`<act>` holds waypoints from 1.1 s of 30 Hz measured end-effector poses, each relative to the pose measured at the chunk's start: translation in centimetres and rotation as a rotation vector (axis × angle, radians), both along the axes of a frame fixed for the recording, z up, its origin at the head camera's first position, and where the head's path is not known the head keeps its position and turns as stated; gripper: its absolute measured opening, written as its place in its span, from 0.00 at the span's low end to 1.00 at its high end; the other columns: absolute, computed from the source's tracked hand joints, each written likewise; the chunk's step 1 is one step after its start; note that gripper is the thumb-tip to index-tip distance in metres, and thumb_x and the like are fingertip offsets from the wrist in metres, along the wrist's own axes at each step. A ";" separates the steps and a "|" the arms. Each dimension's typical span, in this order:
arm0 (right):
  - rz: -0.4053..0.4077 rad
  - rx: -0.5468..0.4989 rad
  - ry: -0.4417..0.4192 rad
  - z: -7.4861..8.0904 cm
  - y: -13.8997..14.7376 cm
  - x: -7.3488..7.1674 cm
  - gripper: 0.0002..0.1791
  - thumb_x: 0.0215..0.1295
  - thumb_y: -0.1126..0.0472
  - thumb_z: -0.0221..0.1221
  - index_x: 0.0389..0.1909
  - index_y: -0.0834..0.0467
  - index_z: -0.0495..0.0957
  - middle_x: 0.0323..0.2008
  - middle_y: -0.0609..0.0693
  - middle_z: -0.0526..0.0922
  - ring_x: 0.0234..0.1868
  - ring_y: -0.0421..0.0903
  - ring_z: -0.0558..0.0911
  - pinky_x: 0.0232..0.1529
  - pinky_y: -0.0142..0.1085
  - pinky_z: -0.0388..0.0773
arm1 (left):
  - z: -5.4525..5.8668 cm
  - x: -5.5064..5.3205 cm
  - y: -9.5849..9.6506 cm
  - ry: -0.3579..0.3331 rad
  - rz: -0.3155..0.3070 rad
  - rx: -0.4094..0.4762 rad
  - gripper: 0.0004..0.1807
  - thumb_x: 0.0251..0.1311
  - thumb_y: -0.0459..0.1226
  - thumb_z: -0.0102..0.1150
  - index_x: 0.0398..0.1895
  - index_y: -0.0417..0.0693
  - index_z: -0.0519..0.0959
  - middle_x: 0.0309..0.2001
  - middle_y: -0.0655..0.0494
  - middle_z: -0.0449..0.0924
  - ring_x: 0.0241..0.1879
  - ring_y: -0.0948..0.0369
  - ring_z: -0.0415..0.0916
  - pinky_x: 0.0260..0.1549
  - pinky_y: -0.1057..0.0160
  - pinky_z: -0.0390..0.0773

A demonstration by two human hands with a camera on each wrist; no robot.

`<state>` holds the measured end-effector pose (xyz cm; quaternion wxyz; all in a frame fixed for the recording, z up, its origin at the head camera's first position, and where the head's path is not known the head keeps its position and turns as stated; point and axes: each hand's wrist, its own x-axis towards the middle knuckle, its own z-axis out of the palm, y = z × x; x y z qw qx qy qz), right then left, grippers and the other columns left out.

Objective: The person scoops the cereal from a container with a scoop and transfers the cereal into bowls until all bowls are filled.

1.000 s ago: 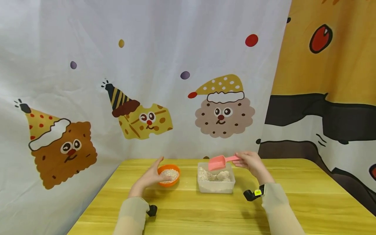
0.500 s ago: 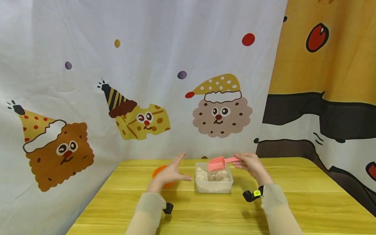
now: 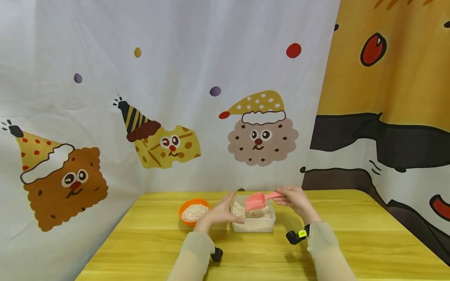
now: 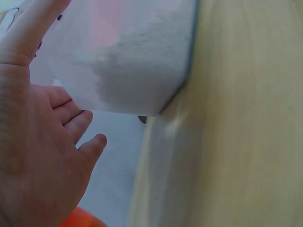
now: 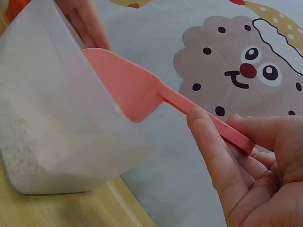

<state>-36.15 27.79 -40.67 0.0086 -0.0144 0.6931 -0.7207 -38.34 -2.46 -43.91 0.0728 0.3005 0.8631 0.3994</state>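
My right hand (image 3: pixel 294 200) pinches the handle of a pink scoop (image 3: pixel 255 201) between thumb and fingers. The scoop's bowl hangs over a translucent plastic box (image 3: pixel 253 225) of pale oat flakes (image 3: pixel 258 213), which have a hollow in the middle. At the box's left side is my left hand (image 3: pixel 221 212), thumb and fingers spread apart, thumb across the front left corner. In the left wrist view, its fingers (image 4: pixel 78 124) lie right by the box wall (image 4: pixel 128 90). An orange bowl (image 3: pixel 184 219) filled with oat flakes stands left of that hand.
Everything stands on a yellow wood-grain table (image 3: pixel 253 257). A white curtain (image 3: pixel 183 50) with cartoon prints hangs right behind its far edge. Each wrist carries a small black camera, and the sleeves are beige.
My left hand has moved right, away from the orange bowl and over to the box's left side. The right hand keeps the scoop above the box; the head view has shifted slightly.
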 end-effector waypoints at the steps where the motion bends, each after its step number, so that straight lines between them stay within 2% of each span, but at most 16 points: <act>1: 0.002 0.004 -0.003 -0.1 -0.1 0.0 0.18 0.73 0.65 0.52 0.51 0.79 0.72 0.29 0.56 0.86 0.30 0.44 0.86 0.35 0.34 0.82 | -0.3 0.0 0.0 -0.008 0.001 0.007 0.64 0.44 0.55 0.75 0.79 0.61 0.41 0.77 0.50 0.40 0.73 0.46 0.44 0.64 0.39 0.57; 7: -0.003 0.029 0.006 -0.6 -0.7 -0.2 0.16 0.72 0.66 0.52 0.49 0.79 0.73 0.29 0.56 0.85 0.28 0.44 0.86 0.34 0.35 0.83 | -0.9 -0.1 -0.1 -0.030 0.006 0.043 0.64 0.43 0.55 0.75 0.79 0.59 0.42 0.77 0.45 0.40 0.73 0.44 0.45 0.62 0.38 0.58; 14: -0.010 0.098 0.027 -0.5 -1.3 -0.5 0.19 0.71 0.66 0.53 0.51 0.80 0.72 0.29 0.58 0.85 0.30 0.48 0.86 0.40 0.46 0.82 | -0.9 -0.2 -0.2 -0.041 0.007 0.067 0.63 0.45 0.53 0.75 0.79 0.59 0.42 0.77 0.45 0.39 0.72 0.43 0.46 0.62 0.38 0.60; 20: -0.047 0.133 0.024 -0.4 -1.4 -0.7 0.19 0.72 0.66 0.52 0.52 0.81 0.71 0.27 0.57 0.84 0.28 0.45 0.86 0.36 0.41 0.83 | -0.7 -0.2 -0.4 -0.035 0.011 0.069 0.63 0.45 0.52 0.76 0.78 0.58 0.42 0.77 0.47 0.39 0.73 0.44 0.45 0.62 0.37 0.58; 25: -0.055 0.150 0.001 -0.4 -1.7 -0.7 0.17 0.72 0.66 0.52 0.49 0.80 0.73 0.26 0.58 0.84 0.26 0.47 0.86 0.38 0.45 0.82 | -0.9 -0.1 -0.5 -0.043 0.020 0.072 0.63 0.44 0.51 0.76 0.78 0.56 0.43 0.77 0.48 0.41 0.72 0.44 0.46 0.62 0.37 0.58; 33: -0.055 0.189 0.015 -1.1 -2.4 -0.5 0.18 0.71 0.66 0.52 0.50 0.81 0.73 0.26 0.59 0.85 0.26 0.48 0.86 0.32 0.40 0.83 | -1.2 -0.1 -0.2 -0.058 0.018 0.086 0.64 0.44 0.52 0.76 0.78 0.58 0.43 0.76 0.52 0.46 0.73 0.47 0.47 0.63 0.38 0.58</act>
